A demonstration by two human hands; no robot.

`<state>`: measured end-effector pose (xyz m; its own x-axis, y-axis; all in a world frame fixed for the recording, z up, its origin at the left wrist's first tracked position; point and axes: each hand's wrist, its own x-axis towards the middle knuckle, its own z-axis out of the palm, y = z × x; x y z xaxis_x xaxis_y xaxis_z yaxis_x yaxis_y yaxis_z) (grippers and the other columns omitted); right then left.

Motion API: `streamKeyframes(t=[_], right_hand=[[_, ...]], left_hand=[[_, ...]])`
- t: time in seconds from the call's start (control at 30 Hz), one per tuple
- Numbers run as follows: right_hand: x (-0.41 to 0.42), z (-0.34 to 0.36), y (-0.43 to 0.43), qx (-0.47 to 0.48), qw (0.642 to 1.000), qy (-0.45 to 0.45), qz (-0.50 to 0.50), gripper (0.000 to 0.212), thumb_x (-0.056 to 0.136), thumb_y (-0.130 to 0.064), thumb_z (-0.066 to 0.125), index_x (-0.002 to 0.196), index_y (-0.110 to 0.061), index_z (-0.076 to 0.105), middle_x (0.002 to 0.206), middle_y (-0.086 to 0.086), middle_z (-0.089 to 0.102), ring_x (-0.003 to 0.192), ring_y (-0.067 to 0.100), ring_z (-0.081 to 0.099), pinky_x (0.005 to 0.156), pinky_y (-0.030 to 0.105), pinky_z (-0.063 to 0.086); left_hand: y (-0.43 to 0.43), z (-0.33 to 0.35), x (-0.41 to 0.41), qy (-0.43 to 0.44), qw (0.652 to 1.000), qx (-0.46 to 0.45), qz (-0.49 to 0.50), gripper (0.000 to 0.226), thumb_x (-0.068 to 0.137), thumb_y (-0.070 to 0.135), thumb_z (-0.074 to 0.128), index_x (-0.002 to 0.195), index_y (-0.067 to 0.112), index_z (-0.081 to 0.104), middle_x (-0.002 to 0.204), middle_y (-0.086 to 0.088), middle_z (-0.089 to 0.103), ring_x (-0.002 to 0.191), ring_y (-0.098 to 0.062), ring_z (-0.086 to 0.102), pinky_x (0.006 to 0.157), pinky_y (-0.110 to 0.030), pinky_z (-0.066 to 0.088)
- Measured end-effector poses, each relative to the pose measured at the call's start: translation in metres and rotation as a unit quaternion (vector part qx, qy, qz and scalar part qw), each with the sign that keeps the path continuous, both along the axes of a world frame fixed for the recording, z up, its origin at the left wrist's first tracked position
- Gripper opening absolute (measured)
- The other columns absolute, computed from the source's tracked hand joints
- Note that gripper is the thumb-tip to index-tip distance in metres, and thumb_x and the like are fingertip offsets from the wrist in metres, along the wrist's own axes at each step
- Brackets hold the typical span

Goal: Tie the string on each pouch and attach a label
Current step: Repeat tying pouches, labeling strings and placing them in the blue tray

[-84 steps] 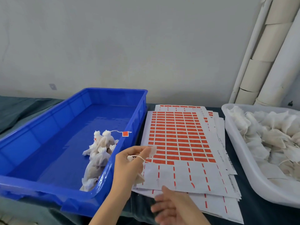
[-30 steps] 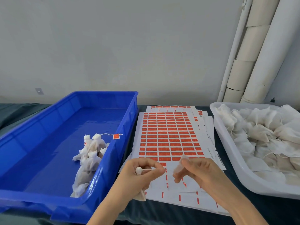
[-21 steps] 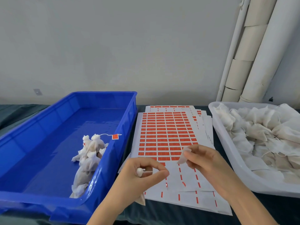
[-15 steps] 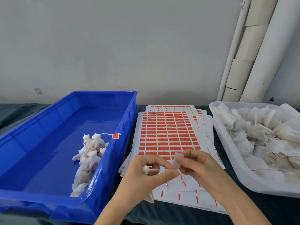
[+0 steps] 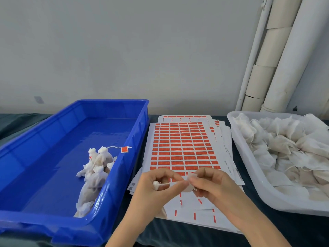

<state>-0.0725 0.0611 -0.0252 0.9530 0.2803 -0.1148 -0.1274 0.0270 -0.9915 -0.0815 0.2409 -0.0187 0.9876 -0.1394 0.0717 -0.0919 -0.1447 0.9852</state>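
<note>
- Since half a second ago our right hand (image 5: 213,188) has come in from 3 o'clock until its fingertips meet those of our left hand (image 5: 156,191); trays and sheets have not shifted.
- At 9 o'clock the blue tray (image 5: 53,134) holds a small heap of finished pouches (image 5: 97,168), one trailing a red tag (image 5: 124,149) on its string.
- Our left hand pinches the pouch (image 5: 156,184) by its gathered neck, whose white knob shows between thumb and forefinger; most of its body is hidden under the palm.
- The string (image 5: 165,183) runs level from that neck toward 3 o'clock.
- Our right hand pinches a label (image 5: 190,176), pale side toward us, at the string's free end.
- We judge the next move turns on this: the string's long axis lies 9 to 3, the label sits at its 3 o'clock end, and the right hand is nearer to fold it shut.
- At 12 o'clock the label sheets (image 5: 181,145) lie fanned on the surface (image 5: 178,236); at 3 o'clock the white tub (image 5: 249,172) is heaped with waiting pouches (image 5: 284,145).
</note>
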Motion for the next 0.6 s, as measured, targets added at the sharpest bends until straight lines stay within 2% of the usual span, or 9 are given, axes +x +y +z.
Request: streamKeyframes(t=[0.13,0.2,0.3,0.4,0.43,0.5,0.6], right_hand=[[-0.0021,0.0019,0.0018,-0.006,1.0,-0.004,-0.001,0.035,0.062,-0.046,0.077,0.081,-0.017,0.073,0.094,0.02,0.065,0.071,0.016,0.061,0.074,0.021,0.052],[-0.0024,0.0014,0.0021,-0.006,1.0,-0.009,-0.002,0.04,0.061,-0.051,0.079,0.087,-0.021,0.074,0.093,0.015,0.068,0.074,0.018,0.062,0.077,0.023,0.052],[-0.0029,-0.0007,0.0042,0.024,1.0,-0.01,0.001,0.045,0.063,-0.051,0.081,0.101,-0.029,0.072,0.095,0.008,0.071,0.086,0.029,0.065,0.082,0.027,0.053],[-0.0029,-0.0026,0.0054,0.101,0.995,0.005,-0.007,0.05,0.065,-0.055,0.076,0.106,-0.028,0.07,0.099,0.01,0.071,0.078,0.021,0.062,0.081,0.029,0.053],[-0.0034,-0.0038,0.0048,0.083,0.996,-0.009,-0.019,0.054,0.063,-0.056,0.076,0.108,-0.028,0.068,0.098,0.007,0.072,0.078,0.017,0.063,0.082,0.029,0.054],[-0.0047,-0.0054,0.0041,-0.012,0.997,-0.058,-0.051,0.047,0.063,-0.046,0.08,0.105,-0.033,0.066,0.095,-0.003,0.073,0.082,0.012,0.068,0.08,0.025,0.057],[-0.0095,-0.007,0.0048,-0.009,0.993,-0.092,-0.07,0.039,0.061,-0.032,0.087,0.096,-0.037,0.071,0.093,-0.003,0.074,0.088,0.014,0.069,0.072,0.014,0.052]], left_hand=[[-0.0009,-0.0022,-0.0004,0.004,1.0,0.018,0.0,0.009,0.074,0.034,0.077,0.08,0.027,0.077,0.085,0.01,0.074,0.088,-0.004,0.068,0.072,-0.015,0.053],[-0.0024,-0.0017,-0.0015,0.009,1.0,0.017,0.016,0.008,0.073,0.035,0.076,0.076,0.027,0.077,0.078,0.011,0.074,0.081,0.001,0.068,0.066,-0.012,0.05],[-0.0054,0.0002,-0.0042,0.038,0.998,-0.019,0.036,0.007,0.075,0.028,0.077,0.072,0.022,0.077,0.06,0.014,0.066,0.054,0.004,0.059,0.05,-0.007,0.041],[-0.0046,0.0013,-0.0039,0.062,0.995,-0.054,0.064,0.008,0.075,0.023,0.076,0.07,0.016,0.076,0.051,0.011,0.059,0.041,-0.001,0.046,0.045,-0.011,0.038],[-0.0034,0.0013,-0.0034,0.071,0.993,-0.065,0.072,0.009,0.076,0.022,0.076,0.071,0.014,0.076,0.049,0.01,0.057,0.04,-0.002,0.044,0.044,-0.012,0.037],[-0.0005,0.0012,-0.0026,0.084,0.99,-0.081,0.077,0.009,0.077,0.019,0.075,0.073,0.011,0.075,0.046,0.009,0.054,0.038,-0.002,0.042,0.043,-0.013,0.036],[-0.0004,0.0016,-0.0034,0.087,0.99,-0.084,0.068,0.01,0.078,0.018,0.074,0.073,0.01,0.075,0.045,0.008,0.053,0.039,-0.003,0.039,0.043,-0.013,0.035]])
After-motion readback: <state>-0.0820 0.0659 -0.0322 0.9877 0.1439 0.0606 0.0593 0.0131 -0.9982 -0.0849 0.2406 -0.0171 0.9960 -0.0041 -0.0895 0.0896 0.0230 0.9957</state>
